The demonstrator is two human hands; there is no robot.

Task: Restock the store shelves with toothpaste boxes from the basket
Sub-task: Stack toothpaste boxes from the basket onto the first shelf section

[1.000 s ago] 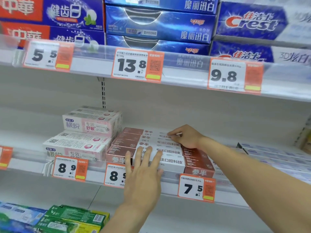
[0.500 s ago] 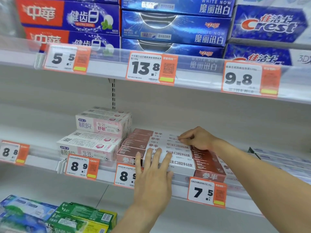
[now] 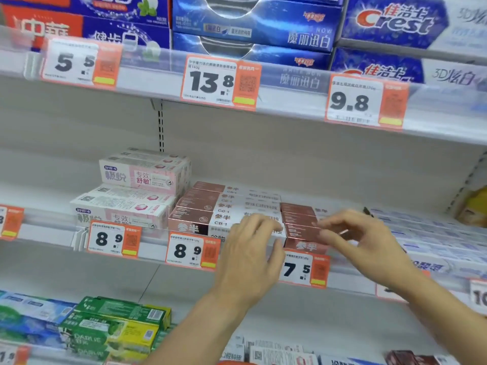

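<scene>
The middle shelf (image 3: 52, 233) spans the whole view, with a clear strip along its front edge carrying price tags. Above it, the upper shelf (image 3: 290, 106) is packed with blue toothpaste boxes (image 3: 253, 25) in stacks, red-and-blue ones to their left and boxes with a red brand name to their right.

On the middle shelf, a row of brown-and-white toothpaste boxes (image 3: 208, 206) lies flat, side by side, running from the front edge toward the back. Touching their left side is a stack of pink-and-white boxes (image 3: 142, 175), two layers high. To the right lie pale blue-and-white boxes (image 3: 432, 233), blurred.

Below, at lower left, green-and-yellow boxes (image 3: 113, 327) sit beside light blue ones on the bottom shelf.

The left hand (image 3: 250, 256) hangs in front of the brown-and-white row, fingers loosely curled and spread, covering the right end of the front box; whether it touches the box cannot be told. The right hand (image 3: 369, 241) is just beside it, fingers half bent, thumb and forefinger apart near the brown end of a box (image 3: 300, 225); it grips nothing visible.

The "8.9" tag (image 3: 193, 250) sits below the brown row, and the "7.5" tag (image 3: 305, 270) is partly covered by the left hand.
</scene>
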